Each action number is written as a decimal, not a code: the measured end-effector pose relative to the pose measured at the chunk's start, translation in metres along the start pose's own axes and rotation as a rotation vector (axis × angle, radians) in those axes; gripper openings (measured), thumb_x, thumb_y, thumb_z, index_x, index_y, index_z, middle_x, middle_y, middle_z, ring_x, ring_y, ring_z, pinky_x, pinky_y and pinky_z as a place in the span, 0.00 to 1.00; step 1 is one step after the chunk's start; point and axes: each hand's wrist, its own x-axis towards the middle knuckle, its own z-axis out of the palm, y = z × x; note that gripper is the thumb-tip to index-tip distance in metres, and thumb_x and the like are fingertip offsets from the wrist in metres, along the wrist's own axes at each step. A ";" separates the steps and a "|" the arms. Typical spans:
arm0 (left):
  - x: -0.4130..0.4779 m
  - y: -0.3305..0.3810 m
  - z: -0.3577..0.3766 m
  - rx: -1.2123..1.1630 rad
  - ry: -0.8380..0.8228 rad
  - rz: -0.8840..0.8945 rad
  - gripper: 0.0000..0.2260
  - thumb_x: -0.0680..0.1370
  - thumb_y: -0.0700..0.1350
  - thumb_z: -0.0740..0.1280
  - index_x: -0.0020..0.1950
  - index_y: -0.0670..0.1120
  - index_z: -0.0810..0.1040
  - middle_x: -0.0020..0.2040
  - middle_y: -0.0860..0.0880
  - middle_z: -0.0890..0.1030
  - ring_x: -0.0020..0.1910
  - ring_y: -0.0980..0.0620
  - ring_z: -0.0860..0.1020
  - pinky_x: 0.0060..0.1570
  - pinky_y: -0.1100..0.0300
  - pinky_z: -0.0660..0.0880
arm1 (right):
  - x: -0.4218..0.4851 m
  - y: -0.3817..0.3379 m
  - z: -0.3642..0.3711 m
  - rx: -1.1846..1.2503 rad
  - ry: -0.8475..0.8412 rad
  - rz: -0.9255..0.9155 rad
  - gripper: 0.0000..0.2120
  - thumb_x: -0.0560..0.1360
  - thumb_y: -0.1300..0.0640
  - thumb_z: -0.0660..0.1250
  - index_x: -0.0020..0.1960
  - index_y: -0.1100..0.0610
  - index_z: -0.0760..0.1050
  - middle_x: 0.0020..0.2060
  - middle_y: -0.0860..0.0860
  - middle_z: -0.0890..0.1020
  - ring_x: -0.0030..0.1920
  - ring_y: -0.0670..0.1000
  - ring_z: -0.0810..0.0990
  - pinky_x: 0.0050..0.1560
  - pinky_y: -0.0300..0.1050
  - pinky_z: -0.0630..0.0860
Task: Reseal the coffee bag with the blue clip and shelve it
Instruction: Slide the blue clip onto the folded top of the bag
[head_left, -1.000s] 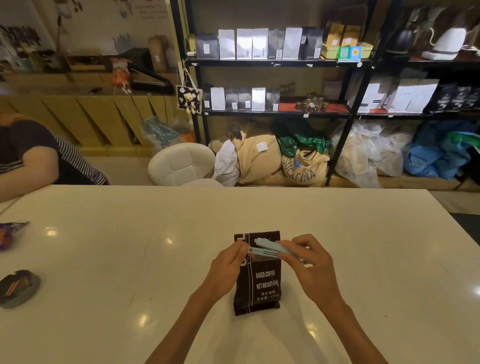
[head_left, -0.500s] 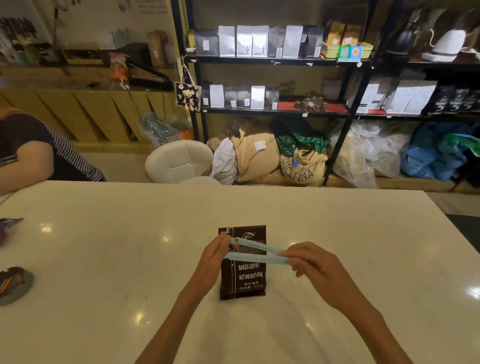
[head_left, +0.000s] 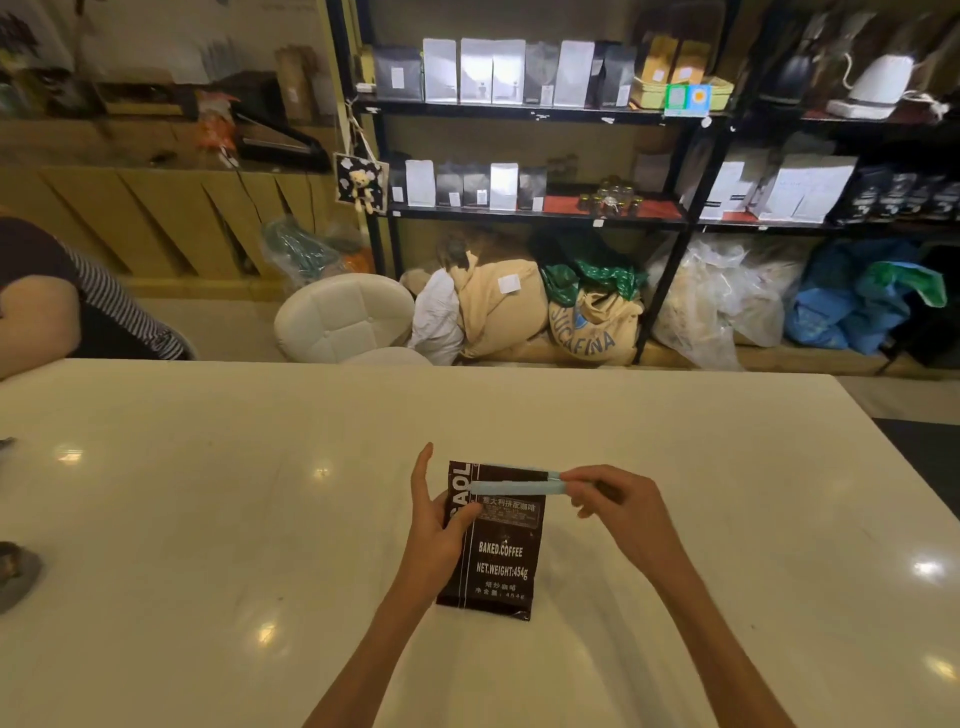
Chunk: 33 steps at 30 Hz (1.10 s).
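Note:
A dark brown coffee bag (head_left: 498, 556) with white lettering stands on the white table (head_left: 208, 519) in front of me. My left hand (head_left: 434, 519) grips its left edge, thumb on the front, fingers raised beside it. The light blue clip (head_left: 514, 486) lies across the top of the bag, near its folded upper edge. My right hand (head_left: 618, 506) pinches the clip's right end. Black metal shelves (head_left: 524, 111) with several coffee bags stand behind the table.
A person in a striped sleeve (head_left: 67, 306) sits at the table's left end. A white padded stool (head_left: 345, 317) and burlap sacks (head_left: 540, 312) lie between table and shelves. A dark round object (head_left: 15, 571) rests at the table's left edge.
The clip was open as a V in front of the bag; now its arms are together across the bag's top. My left hand moved from the clip's end to the bag's side.

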 end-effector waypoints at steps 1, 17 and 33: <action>0.000 -0.002 0.000 -0.010 0.005 -0.007 0.35 0.79 0.34 0.65 0.70 0.71 0.58 0.52 0.42 0.85 0.49 0.38 0.84 0.40 0.49 0.83 | 0.002 0.002 0.008 0.017 -0.009 0.003 0.09 0.72 0.64 0.73 0.43 0.51 0.85 0.34 0.48 0.86 0.32 0.46 0.82 0.33 0.37 0.79; 0.009 -0.011 0.006 -0.016 0.074 -0.026 0.24 0.79 0.35 0.65 0.65 0.60 0.63 0.57 0.45 0.80 0.49 0.48 0.85 0.39 0.57 0.82 | 0.007 0.015 0.057 0.079 0.153 0.113 0.10 0.73 0.56 0.73 0.52 0.50 0.75 0.46 0.51 0.85 0.42 0.46 0.85 0.33 0.35 0.79; 0.021 -0.013 0.005 -0.230 0.258 -0.125 0.08 0.78 0.51 0.68 0.52 0.49 0.74 0.49 0.41 0.85 0.45 0.41 0.85 0.37 0.50 0.82 | 0.018 0.034 0.086 0.213 0.240 0.150 0.11 0.76 0.56 0.69 0.57 0.49 0.72 0.52 0.49 0.81 0.47 0.47 0.83 0.37 0.39 0.82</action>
